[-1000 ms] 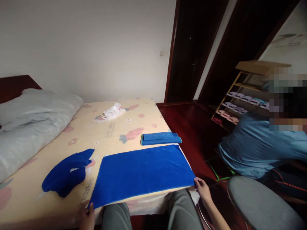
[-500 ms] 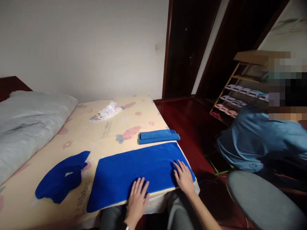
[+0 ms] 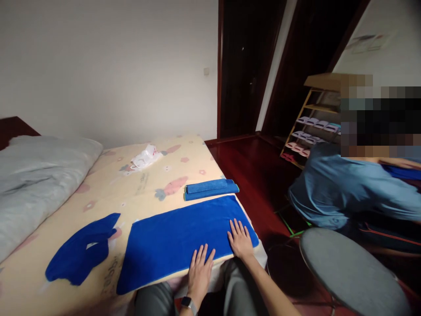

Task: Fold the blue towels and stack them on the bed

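A blue towel (image 3: 164, 239) lies spread flat along the near edge of the bed. My left hand (image 3: 200, 267), with a watch on its wrist, rests on the towel's front edge, fingers spread. To its right, my right hand (image 3: 241, 239) lies flat on the towel near the right end, its fingers also apart. Just beyond the towel is a folded blue cloth (image 3: 210, 188) with a green edge. A second blue towel (image 3: 82, 252) sits crumpled on the left, a pale tag showing on it.
A white plastic bag (image 3: 146, 157) lies farther back on the patterned bed sheet (image 3: 138, 202). A grey quilt (image 3: 49, 171) covers the left side. On the right are a round grey stool (image 3: 348, 272), a seated person in a blue shirt (image 3: 329, 184) and a slipper rack (image 3: 307, 105).
My left hand has shifted right along the towel's front edge, closer to my right hand. The view has turned slightly right, showing more of the seated person and some blue cloth by their arm.
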Demonstrator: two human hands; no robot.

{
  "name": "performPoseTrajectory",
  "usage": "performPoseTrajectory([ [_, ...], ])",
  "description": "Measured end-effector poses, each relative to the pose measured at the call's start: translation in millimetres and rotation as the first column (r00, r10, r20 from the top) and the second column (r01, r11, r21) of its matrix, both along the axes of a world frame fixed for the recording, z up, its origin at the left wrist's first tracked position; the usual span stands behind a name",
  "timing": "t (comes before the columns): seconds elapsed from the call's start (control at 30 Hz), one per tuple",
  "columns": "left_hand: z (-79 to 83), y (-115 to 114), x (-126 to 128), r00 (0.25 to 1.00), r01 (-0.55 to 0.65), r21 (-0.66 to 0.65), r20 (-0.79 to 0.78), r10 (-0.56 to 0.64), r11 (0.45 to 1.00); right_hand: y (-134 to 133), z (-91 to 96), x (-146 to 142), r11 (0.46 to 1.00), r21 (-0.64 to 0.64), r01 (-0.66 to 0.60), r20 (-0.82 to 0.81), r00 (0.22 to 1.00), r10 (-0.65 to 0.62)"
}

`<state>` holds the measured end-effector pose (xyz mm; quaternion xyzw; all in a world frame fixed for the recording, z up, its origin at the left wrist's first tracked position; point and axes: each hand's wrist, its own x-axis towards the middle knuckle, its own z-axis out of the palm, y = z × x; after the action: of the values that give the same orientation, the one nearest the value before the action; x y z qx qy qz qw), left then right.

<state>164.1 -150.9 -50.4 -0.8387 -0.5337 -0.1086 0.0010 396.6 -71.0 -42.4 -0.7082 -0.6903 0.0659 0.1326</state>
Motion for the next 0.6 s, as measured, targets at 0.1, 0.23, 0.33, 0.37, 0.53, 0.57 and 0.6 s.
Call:
performPoseTrajectory([
  [0.1,-3.2,1.4,1.1,1.0,-0.018,0.007,-0.01,0.018,1.0,-2.5,1.0,0.6,1.0,-0.014,-0.013,-0.008,1.0,0.013],
  [0.23,-3.7,-0.3,-0.6,1.0,-0.01,0.087,-0.004,0.011,0.996,-14.6,-6.8,6.7,1.0,0.007,-0.017,-0.037,0.999,0.017],
  [0.33,-2.2,-6.5,-3.2,1.0,-0.002,0.16,0.001,0.002,0.987,-25.2,-18.8,21.0,0.996,0.084,0.038,-0.109,0.994,-0.029],
  [0.37,-1.8,-9.6,-3.8,1.0,0.009,0.181,-0.002,-0.008,0.983,-26.8,-23.1,28.6,0.99,0.113,0.084,-0.151,0.986,-0.066],
  [0.53,0.5,-26.6,4.7,0.998,-0.041,0.243,0.046,0.031,0.969,-13.5,-31.3,78.9,0.945,0.048,0.324,-0.471,0.841,-0.265],
  [0.57,2.0,-28.0,10.3,0.996,-0.07,0.237,0.074,0.053,0.969,-8.9,-29.1,88.2,0.945,0.013,0.326,-0.525,0.807,-0.271],
  [0.6,3.9,-28.0,17.5,0.992,-0.091,0.223,0.103,0.069,0.971,-5.0,-25.9,96.3,0.949,-0.014,0.315,-0.572,0.776,-0.266],
])
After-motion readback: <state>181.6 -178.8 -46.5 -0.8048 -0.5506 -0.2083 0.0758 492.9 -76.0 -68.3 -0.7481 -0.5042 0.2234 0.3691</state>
